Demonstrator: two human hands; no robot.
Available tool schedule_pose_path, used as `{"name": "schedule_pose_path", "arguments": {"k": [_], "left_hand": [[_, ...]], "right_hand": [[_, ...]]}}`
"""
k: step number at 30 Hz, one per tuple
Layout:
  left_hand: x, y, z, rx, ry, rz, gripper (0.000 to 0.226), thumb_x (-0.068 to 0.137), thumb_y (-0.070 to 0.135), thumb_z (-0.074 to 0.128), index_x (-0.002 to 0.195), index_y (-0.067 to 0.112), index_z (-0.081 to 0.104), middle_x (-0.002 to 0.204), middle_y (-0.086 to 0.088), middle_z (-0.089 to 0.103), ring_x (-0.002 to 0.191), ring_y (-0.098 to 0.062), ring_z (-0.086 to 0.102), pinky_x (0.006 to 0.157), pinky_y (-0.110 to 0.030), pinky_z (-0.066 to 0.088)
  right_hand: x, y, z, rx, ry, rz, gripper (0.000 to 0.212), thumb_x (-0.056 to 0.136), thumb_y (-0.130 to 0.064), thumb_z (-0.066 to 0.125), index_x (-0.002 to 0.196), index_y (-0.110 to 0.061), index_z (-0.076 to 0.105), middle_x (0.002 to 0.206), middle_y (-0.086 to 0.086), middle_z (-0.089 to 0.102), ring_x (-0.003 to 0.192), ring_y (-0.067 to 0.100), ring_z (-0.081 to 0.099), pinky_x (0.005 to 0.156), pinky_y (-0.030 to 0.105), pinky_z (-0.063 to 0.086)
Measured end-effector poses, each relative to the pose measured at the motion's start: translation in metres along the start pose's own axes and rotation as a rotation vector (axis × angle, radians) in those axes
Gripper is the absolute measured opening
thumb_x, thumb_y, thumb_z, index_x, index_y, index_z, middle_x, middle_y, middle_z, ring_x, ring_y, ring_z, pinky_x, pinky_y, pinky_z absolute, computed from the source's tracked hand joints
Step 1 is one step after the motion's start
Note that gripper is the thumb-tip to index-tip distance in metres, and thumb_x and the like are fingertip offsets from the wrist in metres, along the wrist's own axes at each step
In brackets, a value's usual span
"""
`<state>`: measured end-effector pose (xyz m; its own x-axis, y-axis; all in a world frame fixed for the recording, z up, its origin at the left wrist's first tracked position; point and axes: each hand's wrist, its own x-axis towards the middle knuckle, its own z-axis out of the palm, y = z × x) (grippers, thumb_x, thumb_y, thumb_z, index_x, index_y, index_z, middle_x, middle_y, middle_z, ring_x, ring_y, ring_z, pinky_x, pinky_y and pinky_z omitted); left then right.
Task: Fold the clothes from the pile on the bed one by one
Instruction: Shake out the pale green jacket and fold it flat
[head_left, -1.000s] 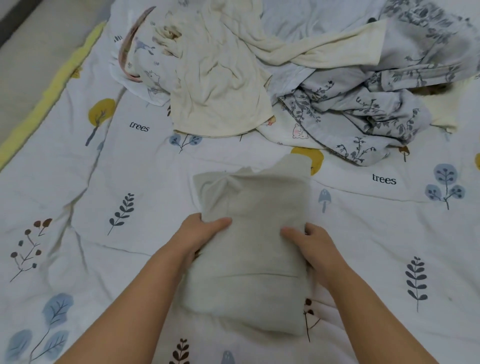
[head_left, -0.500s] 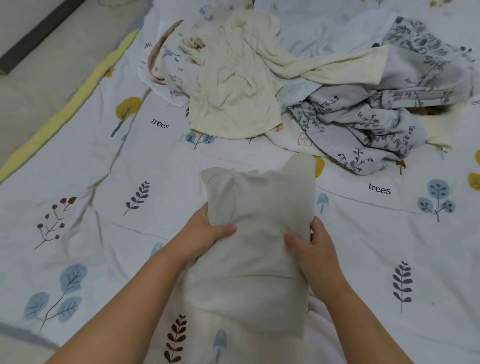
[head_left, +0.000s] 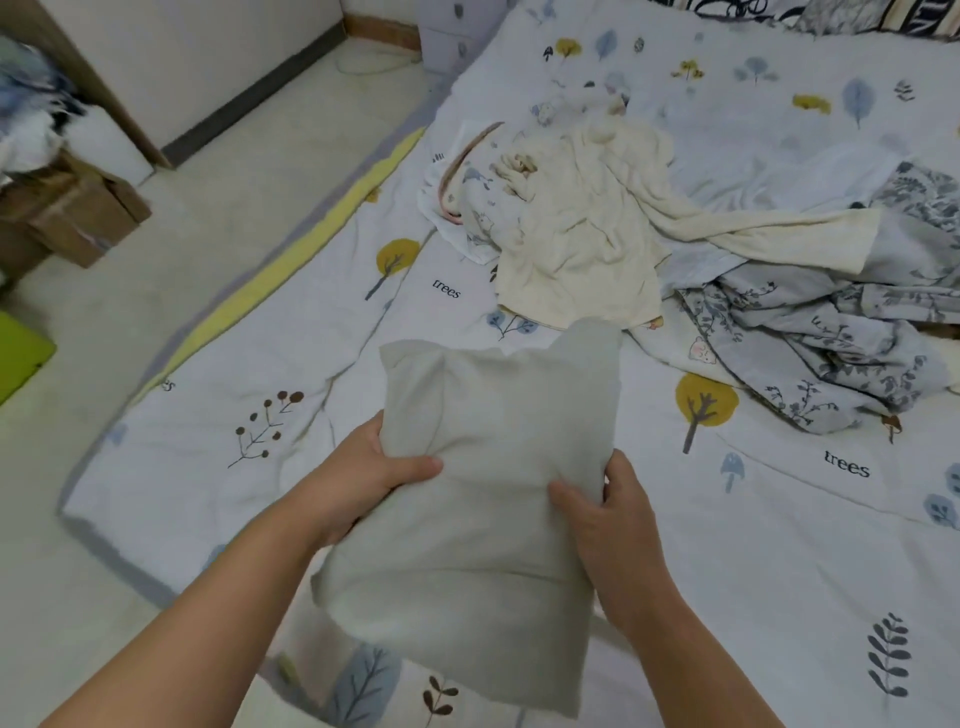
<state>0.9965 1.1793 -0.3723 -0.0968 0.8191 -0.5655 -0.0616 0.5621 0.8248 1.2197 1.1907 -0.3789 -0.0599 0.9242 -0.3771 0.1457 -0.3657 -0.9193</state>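
Both hands grasp the folded grey garment (head_left: 483, 499) by its side edges, left hand (head_left: 363, 478) and right hand (head_left: 608, 514), thumbs on top, likely so the folds hold while it is carried above the bed's (head_left: 779, 545) near-left corner; the unfolded pile (head_left: 649, 234) lies toward the far edge.

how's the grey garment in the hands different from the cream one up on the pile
The grey garment is folded into a compact rectangle; the cream garment lies crumpled and spread out. The grey one is gripped at its sides by the left hand and right hand; the cream one lies untouched on the bed. The grey one sits apart from the pile; the cream one overlaps other clothes. Both are plain and unpatterned.
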Motion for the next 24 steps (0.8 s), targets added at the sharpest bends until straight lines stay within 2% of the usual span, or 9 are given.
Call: {"name": "schedule_pose_path", "arguments": {"k": [4, 7, 10, 13, 15, 18, 19, 21, 24], "left_hand": [[0.009, 0.014, -0.065, 0.053, -0.009, -0.007, 0.064, 0.062, 0.010, 0.084, 0.118, 0.020, 0.056, 0.104, -0.001, 0.072, 0.093, -0.020, 0.069, 0.076, -0.032, 0.055], [0.022, 0.021, -0.121, 0.107, -0.013, -0.030, 0.068, 0.056, 0.015, 0.086, 0.116, 0.024, 0.057, 0.103, 0.002, 0.072, 0.092, -0.018, 0.069, 0.074, -0.031, 0.054], [0.040, 0.027, -0.173, 0.171, -0.041, -0.058, 0.068, 0.049, 0.021, 0.088, 0.111, 0.026, 0.059, 0.099, 0.004, 0.073, 0.090, -0.019, 0.070, 0.068, -0.030, 0.054], [0.060, 0.027, -0.216, 0.186, -0.029, -0.081, 0.074, 0.037, 0.032, 0.084, 0.107, 0.029, 0.061, 0.098, 0.003, 0.073, 0.089, -0.019, 0.070, 0.072, -0.034, 0.054], [0.075, 0.024, -0.240, 0.172, -0.015, -0.094, 0.080, 0.034, 0.031, 0.085, 0.109, 0.028, 0.060, 0.099, 0.003, 0.073, 0.091, -0.021, 0.070, 0.075, -0.036, 0.053], [0.098, 0.014, -0.268, 0.166, -0.008, -0.113, 0.092, 0.025, 0.029, 0.089, 0.112, 0.026, 0.058, 0.097, 0.002, 0.073, 0.088, -0.018, 0.070, 0.070, -0.033, 0.052], [0.105, 0.009, -0.275, 0.162, -0.004, -0.122, 0.091, 0.030, 0.026, 0.090, 0.115, 0.025, 0.057, 0.100, 0.001, 0.073, 0.089, -0.019, 0.069, 0.070, -0.032, 0.052], [0.118, -0.004, -0.284, 0.195, 0.023, -0.130, 0.076, 0.052, 0.015, 0.089, 0.119, 0.023, 0.054, 0.109, -0.003, 0.068, 0.093, -0.019, 0.066, 0.074, -0.032, 0.050], [0.129, -0.021, -0.286, 0.443, 0.136, -0.078, 0.056, 0.074, 0.012, 0.078, 0.121, 0.023, 0.050, 0.121, -0.004, 0.062, 0.098, -0.019, 0.061, 0.083, -0.034, 0.047]], "right_hand": [[0.011, -0.010, 0.067, 0.023, -0.017, -0.018, 0.021, 0.083, -0.011, 0.062, 0.093, -0.027, 0.052, 0.092, -0.011, 0.062, 0.079, -0.001, 0.060, 0.067, 0.016, 0.050], [0.020, -0.015, 0.123, 0.034, -0.006, -0.003, 0.017, 0.082, -0.011, 0.062, 0.089, -0.022, 0.051, 0.086, -0.011, 0.061, 0.070, -0.005, 0.058, 0.063, 0.012, 0.048], [0.030, -0.017, 0.178, 0.053, 0.013, 0.032, 0.018, 0.081, -0.010, 0.062, 0.095, -0.015, 0.051, 0.087, -0.007, 0.061, 0.076, 0.006, 0.058, 0.075, 0.026, 0.050], [0.045, -0.014, 0.226, 0.111, 0.026, 0.039, 0.027, 0.081, -0.006, 0.061, 0.106, -0.014, 0.053, 0.097, -0.005, 0.062, 0.088, 0.013, 0.059, 0.084, 0.030, 0.049], [0.056, -0.008, 0.254, 0.131, 0.022, 0.049, 0.030, 0.081, -0.006, 0.062, 0.108, -0.015, 0.053, 0.099, -0.006, 0.061, 0.091, 0.013, 0.059, 0.086, 0.028, 0.049], [0.074, 0.008, 0.286, 0.171, 0.026, 0.083, 0.025, 0.080, -0.004, 0.063, 0.100, -0.016, 0.053, 0.089, -0.009, 0.061, 0.078, 0.005, 0.059, 0.074, 0.015, 0.048], [0.079, 0.014, 0.294, 0.170, 0.028, 0.100, 0.024, 0.080, -0.004, 0.063, 0.099, -0.016, 0.052, 0.089, -0.007, 0.061, 0.077, 0.004, 0.058, 0.073, 0.014, 0.048], [0.087, 0.028, 0.306, 0.131, 0.018, 0.149, 0.024, 0.082, -0.005, 0.063, 0.101, -0.013, 0.051, 0.095, -0.001, 0.061, 0.087, 0.013, 0.060, 0.082, 0.023, 0.049], [0.092, 0.040, 0.312, -0.005, 0.021, 0.231, 0.027, 0.084, -0.012, 0.062, 0.105, -0.009, 0.046, 0.098, 0.001, 0.056, 0.098, 0.022, 0.056, 0.084, 0.028, 0.044]]}}
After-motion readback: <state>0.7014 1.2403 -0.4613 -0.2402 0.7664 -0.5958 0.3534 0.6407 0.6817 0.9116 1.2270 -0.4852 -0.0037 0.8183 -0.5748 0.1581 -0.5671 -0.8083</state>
